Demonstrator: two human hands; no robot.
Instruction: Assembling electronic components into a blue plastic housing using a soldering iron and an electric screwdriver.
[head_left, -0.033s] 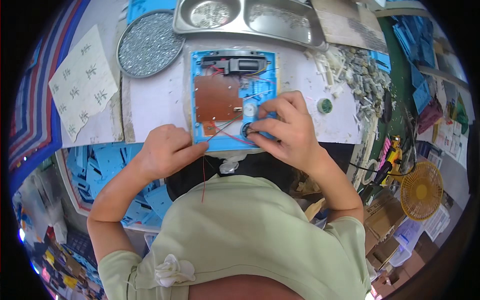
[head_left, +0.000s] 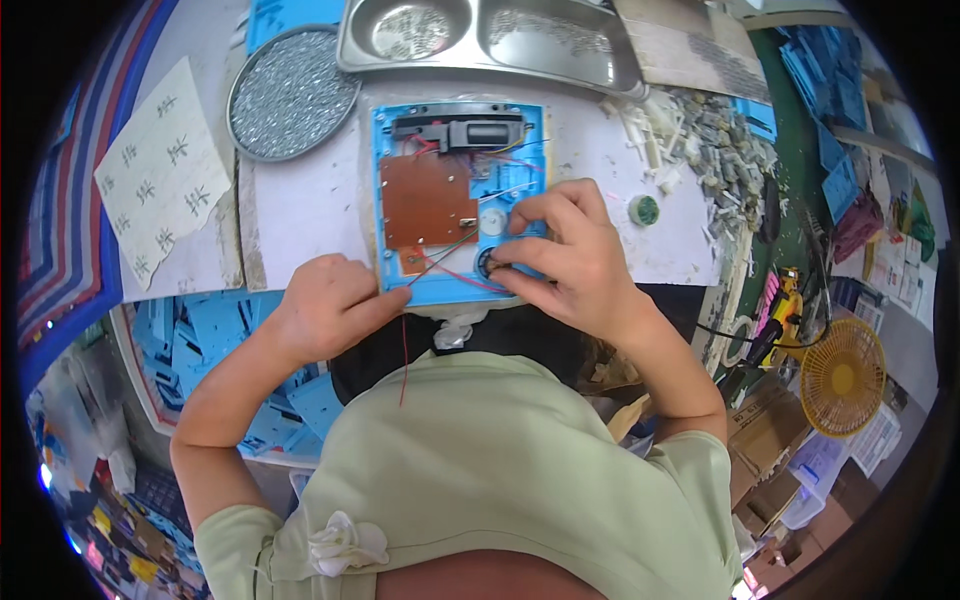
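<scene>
A blue plastic casing (head_left: 458, 290) lies on the table in front of me, with its inside facing up. Inside it are a brown circuit board (head_left: 425, 200), a black motor-like unit (head_left: 480, 134), a white round part (head_left: 492, 221) and several thin wires. My left hand (head_left: 338, 308) is closed at the casing's near left corner, its thumb and finger pinching a thin red wire (head_left: 404, 360) whose end hangs over the table edge. My right hand (head_left: 565, 250) has thumb and finger closed on a small round black part (head_left: 486, 263) in the near right of the casing; the fingertips partly cover it.
Small metal pieces fill a round tray (head_left: 235, 125) at the far left, beside a steel compartment tray (head_left: 345, 55). To the right lie a green spool (head_left: 644, 209) and a heap of small pale parts (head_left: 725, 160). Blue casings fill a bin (head_left: 150, 375) below left.
The view has shifted slightly, so the casing and trays appear a little further left. Both hands keep the same hold at the casing.
</scene>
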